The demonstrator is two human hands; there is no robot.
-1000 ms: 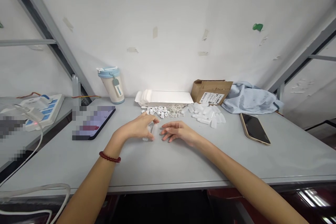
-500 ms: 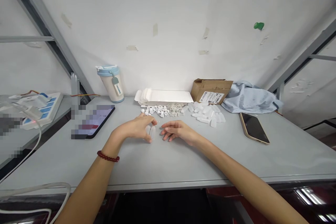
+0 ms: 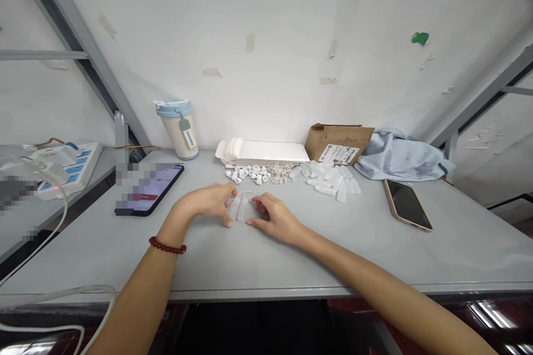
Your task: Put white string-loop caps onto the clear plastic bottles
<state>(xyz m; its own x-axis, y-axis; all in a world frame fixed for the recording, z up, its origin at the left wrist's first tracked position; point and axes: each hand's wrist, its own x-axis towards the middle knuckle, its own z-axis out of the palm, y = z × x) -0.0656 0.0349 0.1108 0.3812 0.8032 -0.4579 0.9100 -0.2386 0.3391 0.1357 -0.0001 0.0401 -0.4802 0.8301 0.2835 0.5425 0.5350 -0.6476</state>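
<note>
While the bracelet [image 3: 167, 246] rests at the near wrist, look just past it: left hand [image 3: 210, 199] on one flank, right hand [image 3: 277, 219] on the other, and between them the clear pieces [image 3: 245, 211], at least two, side by side on the surface [image 3: 266, 266]. Left fingers parted, thumb spread wide, nothing pinched that I can make out. Right fingers curled, thumb out at the near end of a piece, right against it by the look of things; whether that's a grip or just a touch, I cannot tell.

So what's the play? Squaring up the pieces, I'd judge, handling them as a set. The next move calls for light, even contact from both sides, since slick little things like these could skid or fan apart.

Out wide, a phone [image 3: 152, 191] lit up on the left, a dark phone [image 3: 408, 205] on the right. Beyond the hands, white caps [image 3: 250, 173], then thin strips [image 3: 281, 172] tangled beside them, then a pile [image 3: 333, 180] of more clear pieces. Behind that lot, white boxes [image 3: 272, 152], a carton [image 3: 339, 144] with a crumpled cloth [image 3: 402, 155] up against it, and off left, the cup [image 3: 179, 133] near the wall [image 3: 283, 94].
</note>
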